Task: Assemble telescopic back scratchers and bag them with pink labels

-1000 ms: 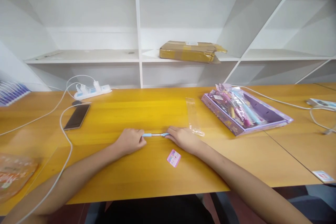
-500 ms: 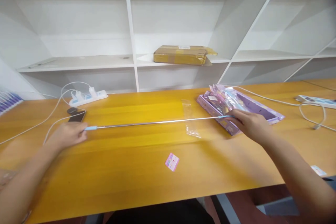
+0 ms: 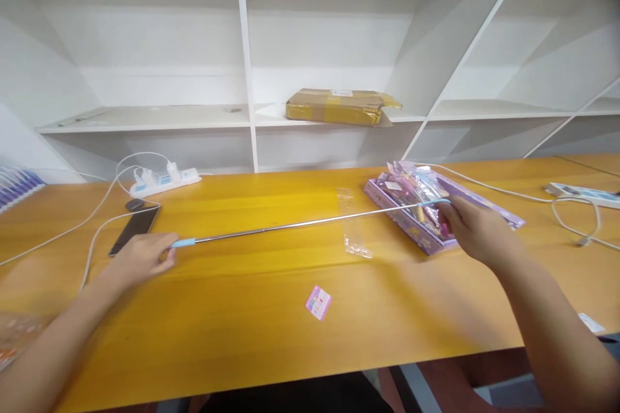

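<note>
White shelving (image 3: 191,117) stood behind the wooden table (image 3: 217,335). One carton (image 3: 334,108), wrapped in yellow-brown tape, lay on the shelf, behind and to the left of the tray (image 3: 411,227). That tray, purple and set at an angle, served as the reference for all positions.

Rod (image 3: 290,226): silver shaft, light blue ends. It reached from over the tray's left portion well out to the left. Left hand (image 3: 143,255): fingers closed around the left blue end, well left of the tray. Right hand (image 3: 477,229): closed on the right blue end, in front of the tray and hiding part of it.

Obstructions: wrapped packets (image 3: 411,184) filled the tray's left part, and the rod's right end crossed them in view. A clear sleeve (image 3: 358,242) lay just left of the tray, under the rod's line. Contact between rod and sleeve could not be told.

Surroundings: a pink card (image 3: 318,302) lay in front and to the left of the tray. Well to the left were a phone (image 3: 135,229), a cable (image 3: 94,242) and a power strip (image 3: 167,184) with plugs. A second strip (image 3: 584,195) lay to the right.
</note>
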Motion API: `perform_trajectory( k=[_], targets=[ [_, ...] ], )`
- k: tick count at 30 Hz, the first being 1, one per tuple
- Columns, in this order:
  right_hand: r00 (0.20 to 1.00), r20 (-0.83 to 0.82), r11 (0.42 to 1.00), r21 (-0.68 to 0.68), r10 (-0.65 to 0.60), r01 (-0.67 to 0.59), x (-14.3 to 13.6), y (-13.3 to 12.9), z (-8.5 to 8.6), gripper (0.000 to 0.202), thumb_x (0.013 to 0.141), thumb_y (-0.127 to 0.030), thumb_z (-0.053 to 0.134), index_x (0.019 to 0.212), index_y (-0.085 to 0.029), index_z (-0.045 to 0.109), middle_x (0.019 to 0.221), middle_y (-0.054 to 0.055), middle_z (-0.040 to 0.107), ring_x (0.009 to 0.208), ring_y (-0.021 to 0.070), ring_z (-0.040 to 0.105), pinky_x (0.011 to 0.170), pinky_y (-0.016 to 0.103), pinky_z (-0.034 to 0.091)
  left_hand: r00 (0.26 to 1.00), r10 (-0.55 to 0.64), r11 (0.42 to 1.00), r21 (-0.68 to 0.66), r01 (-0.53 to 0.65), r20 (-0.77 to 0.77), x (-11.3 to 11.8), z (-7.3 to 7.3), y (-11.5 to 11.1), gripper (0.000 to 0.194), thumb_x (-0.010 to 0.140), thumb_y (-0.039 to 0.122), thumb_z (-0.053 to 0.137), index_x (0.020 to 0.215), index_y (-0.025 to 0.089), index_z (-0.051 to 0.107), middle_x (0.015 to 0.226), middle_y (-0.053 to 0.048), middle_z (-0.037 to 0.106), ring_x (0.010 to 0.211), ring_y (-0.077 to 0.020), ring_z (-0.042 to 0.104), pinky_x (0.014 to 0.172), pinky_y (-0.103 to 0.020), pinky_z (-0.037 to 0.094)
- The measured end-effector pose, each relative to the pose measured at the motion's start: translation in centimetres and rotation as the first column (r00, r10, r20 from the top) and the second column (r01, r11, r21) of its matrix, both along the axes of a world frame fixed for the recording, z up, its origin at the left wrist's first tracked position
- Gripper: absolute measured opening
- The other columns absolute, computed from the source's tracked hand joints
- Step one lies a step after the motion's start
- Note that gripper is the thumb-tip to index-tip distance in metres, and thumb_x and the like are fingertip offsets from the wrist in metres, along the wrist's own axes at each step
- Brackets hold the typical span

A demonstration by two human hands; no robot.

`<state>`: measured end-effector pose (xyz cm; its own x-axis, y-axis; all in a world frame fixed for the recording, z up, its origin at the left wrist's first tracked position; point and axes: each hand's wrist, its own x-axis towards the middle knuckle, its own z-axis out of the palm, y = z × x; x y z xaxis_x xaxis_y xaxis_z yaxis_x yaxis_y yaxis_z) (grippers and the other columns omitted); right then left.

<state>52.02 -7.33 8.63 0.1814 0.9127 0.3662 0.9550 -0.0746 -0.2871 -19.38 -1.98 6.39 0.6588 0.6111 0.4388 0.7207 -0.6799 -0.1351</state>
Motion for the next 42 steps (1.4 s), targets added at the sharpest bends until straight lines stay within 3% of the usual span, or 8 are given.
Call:
perform_trajectory(
  k=[6, 12, 15, 20, 24, 29, 36, 42],
  targets=[
    [0.992, 0.111, 0.998, -0.017, -0.052, 0.054, -4.7, 3.9, 2.2, 0.028, 0.104, -0.033, 0.041, 0.081, -0.023, 0.052, 0.072, 0.008, 0.064, 0.062, 0.0198, 0.052, 0.064, 0.032, 0.029, 0.994, -0.034, 0.998, 0.055, 0.029, 0.104, 4.3, 1.9, 0.9, 0.018, 0.092, 0.018, 0.05, 0.09, 0.02, 0.067, 0.062, 0.003, 0.064, 0.053, -0.0119, 0.056, 0.06, -0.025, 0.044],
    [0.942, 0.193, 0.962, -0.047, 0.273, -0.269, -20.7, 3.9, 0.6, 0.029, 0.111, -0.029, 0.034, 0.103, -0.019, 0.06, 0.083, 0.009, 0.072, 0.067, 0.0201, 0.062, 0.06, 0.03, 0.025, 0.986, -0.081, 0.996, -0.027, 0.085, 0.146, 16.1, 1.7, 1.3, 0.022, 0.088, 0.018, 0.049, 0.093, 0.02, 0.07, 0.07, 0.002, 0.07, 0.057, -0.0118, 0.06, 0.059, -0.023, 0.041],
    [0.911, 0.198, 0.932, -0.098, 0.362, -0.349, -24.6, 3.4, -0.2, 0.034, 0.114, -0.036, 0.03, 0.105, -0.02, 0.058, 0.087, 0.007, 0.074, 0.068, 0.0187, 0.064, 0.06, 0.031, 0.025, 0.985, -0.084, 0.994, -0.061, 0.094, 0.148, 18.4, 0.3, 1.2, 0.023, 0.084, 0.014, 0.048, 0.093, 0.021, 0.068, 0.063, 0.004, 0.064, 0.053, -0.0113, 0.057, 0.055, -0.023, 0.038],
    [0.777, 0.153, 0.789, -0.208, 0.61, -0.578, -22.9, 3.0, -1.3, 0.032, 0.114, -0.042, 0.039, 0.099, -0.022, 0.059, 0.09, 0.003, 0.072, 0.073, 0.0167, 0.066, 0.063, 0.028, 0.029, 0.982, -0.17, 0.985, 0.0, 0.171, 0.076, 17.1, -1.9, 0.4, 0.023, 0.087, 0.014, 0.048, 0.099, 0.019, 0.067, 0.068, 0.001, 0.068, 0.058, -0.0152, 0.063, 0.055, -0.025, 0.039],
    [0.655, 0.127, 0.664, -0.244, 0.745, -0.707, -22.7, 2.5, -2.5, 0.029, 0.114, -0.04, 0.039, 0.108, -0.022, 0.062, 0.1, 0.004, 0.073, 0.077, 0.0158, 0.066, 0.066, 0.028, 0.034, 0.962, -0.259, 0.966, -0.04, 0.256, -0.089, 16.9, -2.1, -0.4, 0.019, 0.089, 0.015, 0.049, 0.098, 0.018, 0.065, 0.074, -0.002, 0.071, 0.063, -0.018, 0.066, 0.058, -0.028, 0.043],
    [0.65, 0.201, 0.68, -0.223, 0.733, -0.698, -23.8, 2.4, -3.0, 0.027, 0.113, -0.037, 0.044, 0.105, -0.019, 0.063, 0.098, 0.005, 0.073, 0.075, 0.0161, 0.065, 0.065, 0.029, 0.032, 0.975, -0.05, 0.999, -0.01, 0.049, -0.217, 18.0, -1.5, -1.3, 0.011, 0.091, 0.015, 0.052, 0.093, 0.017, 0.063, 0.083, -0.007, 0.071, 0.074, -0.0241, 0.069, 0.061, -0.031, 0.047],
    [0.62, 0.244, 0.666, -0.256, 0.745, -0.7, -23.8, 2.6, -2.5, 0.027, 0.112, -0.039, 0.047, 0.1, -0.02, 0.062, 0.084, 0.002, 0.073, 0.062, 0.0139, 0.058, 0.059, 0.031, 0.021, 0.976, 0.068, 0.984, -0.146, -0.099, -0.205, 18.9, -1.1, -2.8, 0.019, 0.099, 0.027, 0.05, 0.096, 0.017, 0.065, 0.08, -0.008, 0.072, 0.07, -0.0227, 0.068, 0.059, -0.029, 0.045],
    [0.567, 0.418, 0.668, -0.144, 0.71, -0.73, -22.3, 3.0, -2.3, 0.031, 0.113, -0.035, 0.046, 0.094, -0.018, 0.064, 0.079, 0.004, 0.071, 0.065, 0.0157, 0.059, 0.062, 0.031, 0.026, 0.929, 0.226, 0.917, -0.259, -0.305, -0.293, 19.0, -0.4, -0.4, 0.039, 0.106, 0.042, 0.045, 0.093, 0.017, 0.072, 0.079, -0.012, 0.076, 0.065, -0.0256, 0.07, 0.06, -0.03, 0.043]
  ],
)
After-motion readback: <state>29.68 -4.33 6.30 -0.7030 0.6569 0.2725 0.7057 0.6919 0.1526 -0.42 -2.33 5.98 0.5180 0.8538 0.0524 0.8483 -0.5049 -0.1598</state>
